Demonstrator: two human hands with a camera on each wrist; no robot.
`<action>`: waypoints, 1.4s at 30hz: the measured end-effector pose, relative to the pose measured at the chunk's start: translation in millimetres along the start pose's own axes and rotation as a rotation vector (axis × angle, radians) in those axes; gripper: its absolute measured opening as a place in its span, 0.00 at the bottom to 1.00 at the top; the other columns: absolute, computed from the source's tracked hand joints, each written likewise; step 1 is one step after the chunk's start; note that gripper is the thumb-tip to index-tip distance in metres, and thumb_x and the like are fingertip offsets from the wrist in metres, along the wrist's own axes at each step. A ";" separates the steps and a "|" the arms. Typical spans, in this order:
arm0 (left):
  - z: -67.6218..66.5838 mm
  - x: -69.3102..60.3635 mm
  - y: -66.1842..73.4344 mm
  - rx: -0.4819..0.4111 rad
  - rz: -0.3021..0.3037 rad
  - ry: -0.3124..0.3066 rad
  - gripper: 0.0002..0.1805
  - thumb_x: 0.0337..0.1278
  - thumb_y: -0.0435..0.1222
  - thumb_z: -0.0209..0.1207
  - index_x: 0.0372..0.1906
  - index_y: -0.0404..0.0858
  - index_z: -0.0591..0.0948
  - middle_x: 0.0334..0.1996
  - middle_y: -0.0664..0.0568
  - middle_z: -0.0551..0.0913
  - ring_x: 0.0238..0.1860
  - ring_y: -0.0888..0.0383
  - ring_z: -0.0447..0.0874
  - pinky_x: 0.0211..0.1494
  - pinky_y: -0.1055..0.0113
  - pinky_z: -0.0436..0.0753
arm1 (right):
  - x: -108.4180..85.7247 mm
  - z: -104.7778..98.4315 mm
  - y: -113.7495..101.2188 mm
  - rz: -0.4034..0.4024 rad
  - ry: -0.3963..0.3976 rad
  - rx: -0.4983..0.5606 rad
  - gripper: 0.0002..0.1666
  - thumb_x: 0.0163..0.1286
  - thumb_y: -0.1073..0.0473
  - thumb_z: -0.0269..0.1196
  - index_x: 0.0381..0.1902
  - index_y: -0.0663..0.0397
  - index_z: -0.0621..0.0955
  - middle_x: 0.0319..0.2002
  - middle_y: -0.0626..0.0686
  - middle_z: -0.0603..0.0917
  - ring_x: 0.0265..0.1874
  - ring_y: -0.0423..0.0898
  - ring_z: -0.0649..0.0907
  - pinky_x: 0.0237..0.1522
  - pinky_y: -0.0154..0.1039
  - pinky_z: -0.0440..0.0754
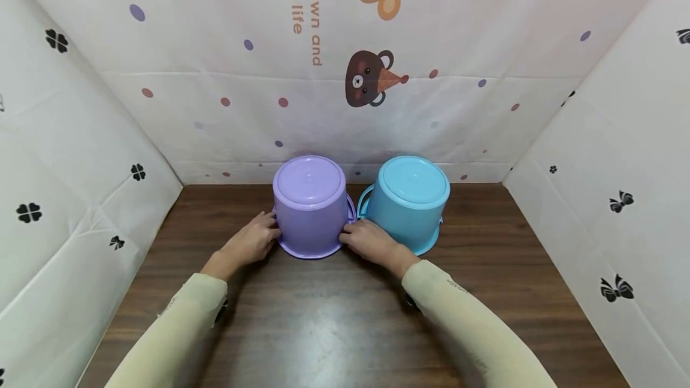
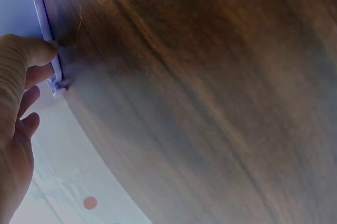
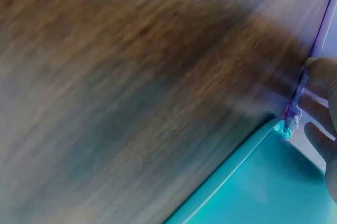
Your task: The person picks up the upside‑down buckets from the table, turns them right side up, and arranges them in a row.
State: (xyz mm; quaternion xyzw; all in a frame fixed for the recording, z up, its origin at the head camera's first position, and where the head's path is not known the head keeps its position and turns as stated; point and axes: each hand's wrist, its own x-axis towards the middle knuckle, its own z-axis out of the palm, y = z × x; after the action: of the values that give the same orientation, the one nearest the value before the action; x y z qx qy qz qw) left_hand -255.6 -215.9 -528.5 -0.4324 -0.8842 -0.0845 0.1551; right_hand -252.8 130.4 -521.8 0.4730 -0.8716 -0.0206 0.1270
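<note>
An upside-down purple bucket (image 1: pixel 309 220) stands near the back of the table, its round base facing up. My left hand (image 1: pixel 252 238) grips its rim on the left; in the left wrist view the thumb lies on the purple rim (image 2: pixel 46 29) with fingers around its edge. On the other side my right hand (image 1: pixel 372 241) holds the same rim between thumb and fingers, close to the blue bucket. That blue bucket (image 1: pixel 412 208) is also upside down, just right of the purple one, its handle (image 1: pixel 365 199) hanging on its left. In the right wrist view its blue wall (image 3: pixel 258 182) shows below the hand.
A dark wooden table (image 1: pixel 312 316) carries both buckets. Behind them rises a white printed backdrop (image 1: pixel 215 130) with bears and dots. White side panels with black clovers and bows flank the table on the left (image 1: pixel 70 184) and right (image 1: pixel 593 184).
</note>
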 end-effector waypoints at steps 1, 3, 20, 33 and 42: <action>0.0 0.2 0.7 -0.005 -0.004 -0.008 0.08 0.46 0.22 0.69 0.30 0.36 0.84 0.43 0.37 0.83 0.61 0.31 0.80 0.61 0.31 0.77 | 0.3 0.2 -0.1 0.002 0.000 0.000 0.07 0.72 0.65 0.63 0.38 0.46 0.85 0.34 0.47 0.83 0.35 0.47 0.85 0.41 0.42 0.84; -0.2 0.2 1.7 -0.018 -0.012 -0.017 0.09 0.45 0.21 0.68 0.30 0.35 0.84 0.44 0.37 0.82 0.59 0.33 0.82 0.61 0.30 0.78 | 0.8 0.6 -0.6 0.006 -0.002 -0.003 0.07 0.72 0.65 0.63 0.38 0.46 0.85 0.34 0.47 0.83 0.34 0.47 0.85 0.39 0.42 0.84; 2.0 2.7 4.3 -0.081 -0.042 -0.023 0.07 0.44 0.23 0.69 0.25 0.36 0.82 0.33 0.48 0.78 0.28 0.53 0.80 0.31 0.59 0.83 | 2.1 1.5 -8.1 0.054 -0.015 -0.093 0.08 0.71 0.64 0.65 0.39 0.44 0.87 0.34 0.46 0.83 0.32 0.44 0.85 0.35 0.38 0.85; 4.8 4.1 4.0 -0.046 -0.041 0.014 0.07 0.50 0.20 0.68 0.28 0.34 0.84 0.34 0.45 0.80 0.32 0.51 0.83 0.34 0.58 0.84 | 2.8 4.4 -2.0 -0.011 0.047 -0.172 0.08 0.69 0.65 0.65 0.34 0.45 0.86 0.32 0.44 0.84 0.29 0.42 0.85 0.30 0.37 0.84; 6.4 1.9 3.1 -0.030 -0.033 0.027 0.07 0.47 0.21 0.68 0.28 0.34 0.84 0.35 0.45 0.81 0.32 0.52 0.82 0.35 0.58 0.85 | 3.6 5.0 -0.8 -0.044 0.126 -0.177 0.07 0.64 0.63 0.66 0.27 0.46 0.84 0.27 0.44 0.83 0.23 0.43 0.83 0.24 0.39 0.81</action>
State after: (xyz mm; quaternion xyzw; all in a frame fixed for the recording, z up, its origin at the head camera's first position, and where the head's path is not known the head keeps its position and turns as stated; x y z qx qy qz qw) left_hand -255.6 -210.9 -533.8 -0.4190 -0.8876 -0.1059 0.1591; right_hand -255.2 126.5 -526.0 0.4795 -0.8460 -0.0703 0.2225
